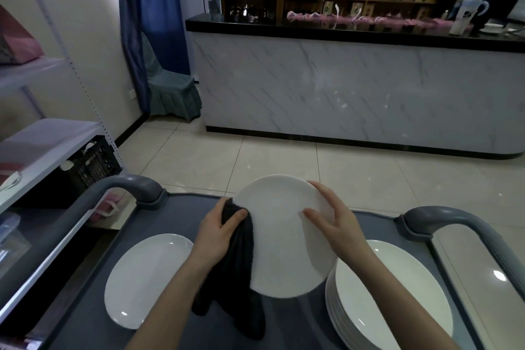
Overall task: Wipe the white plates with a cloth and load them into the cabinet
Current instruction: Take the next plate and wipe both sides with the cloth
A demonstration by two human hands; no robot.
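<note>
A white plate (281,239) is held up, tilted, above a grey cart (170,207). My right hand (335,224) grips its right rim, thumb on the face and fingers behind. My left hand (218,233) is shut on a dark cloth (238,270), pressed against the plate's left edge; the cloth hangs down below the plate. One white plate (142,278) lies on the cart to the left. A stack of several white plates (392,301) stands on the cart to the right.
The cart has curved grey handles (133,182) at its far corners. A white metal shelf unit (51,133) with a black crate (91,165) stands to the left. A marble-fronted bar counter (355,88) lies ahead across tiled floor, and a covered chair (167,85) by a blue curtain.
</note>
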